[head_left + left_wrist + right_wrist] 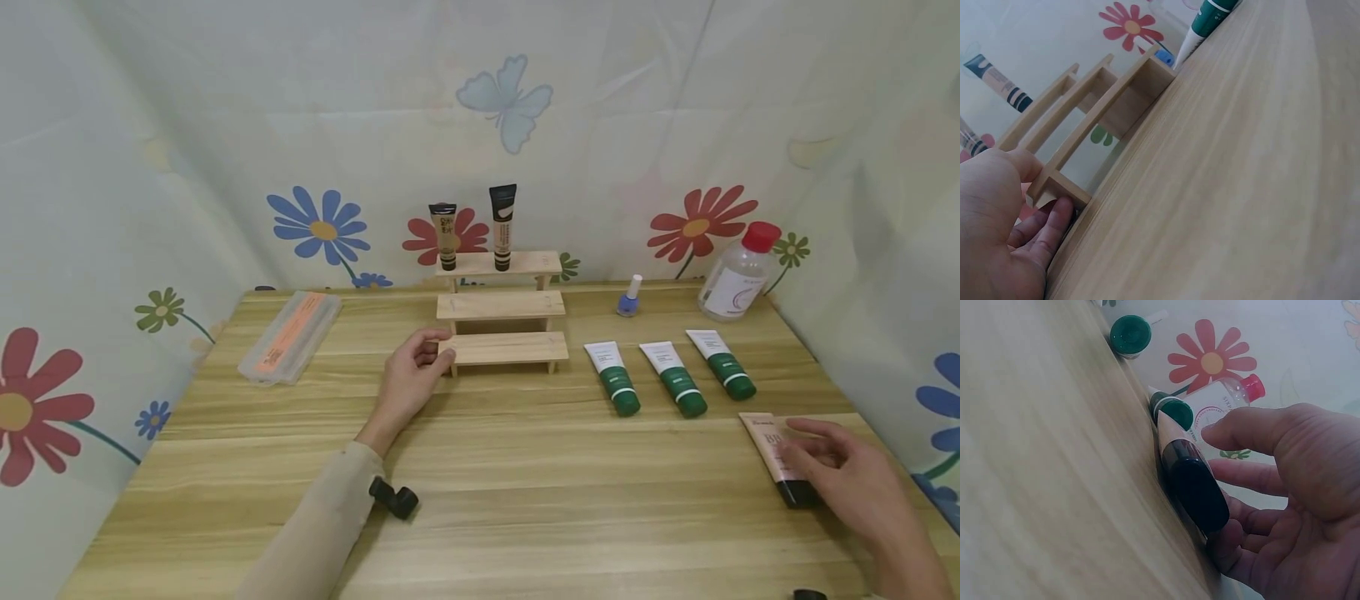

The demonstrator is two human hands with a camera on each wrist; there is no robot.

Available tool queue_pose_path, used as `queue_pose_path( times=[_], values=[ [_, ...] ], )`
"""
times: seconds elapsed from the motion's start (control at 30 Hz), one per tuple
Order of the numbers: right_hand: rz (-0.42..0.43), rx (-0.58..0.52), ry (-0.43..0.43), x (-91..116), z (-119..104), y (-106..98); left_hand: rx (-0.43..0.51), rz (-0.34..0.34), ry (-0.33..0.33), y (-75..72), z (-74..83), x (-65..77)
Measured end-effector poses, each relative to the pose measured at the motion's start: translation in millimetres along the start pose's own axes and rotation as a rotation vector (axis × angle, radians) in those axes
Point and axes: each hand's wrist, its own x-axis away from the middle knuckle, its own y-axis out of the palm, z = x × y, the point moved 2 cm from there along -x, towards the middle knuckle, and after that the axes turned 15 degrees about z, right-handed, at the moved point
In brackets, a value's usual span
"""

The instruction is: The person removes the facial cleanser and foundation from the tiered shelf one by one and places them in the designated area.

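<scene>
A three-step wooden display stand stands near the back wall. My left hand pinches the left end of its lowest step, thumb on top and fingers by the end leg. Two squeeze tubes stand upright on the top step: a gold tube with a black end and a black-and-beige tube. At the right, a pink BB cream tube with a black cap lies on the table. My right hand is beside it, fingers at its side and thumb over it, slightly apart.
Several green-and-white tubes, one of them a near-left tube, lie right of the stand. Behind them stand a blue nail polish bottle and a clear bottle with a red cap. A flat plastic case lies at left. Flowered curtains enclose the table.
</scene>
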Motion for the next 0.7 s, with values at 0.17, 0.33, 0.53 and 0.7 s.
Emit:
queue_pose_path(
  times=[0.17, 0.33, 0.53, 0.7],
  values=[
    [0.047, -0.027, 0.037, 1.0, -3.3, -1.3, -0.003, 0.003, 0.001, -1.6, 0.4, -1.1],
    [0.114, -0.073, 0.164, 3.8, -7.5, -3.8, -0.008, 0.000, 0.002, -3.0, 1.0, -1.2],
    [0.246, -0.168, 0.256, 7.7, -17.5, -7.4, -0.008, -0.001, -0.004, -3.2, 0.9, -0.6],
    [0.314, -0.320, 0.302, 10.8, -26.5, -7.2, -0.006, -0.003, -0.006, -1.7, 0.0, -0.8]
  ],
)
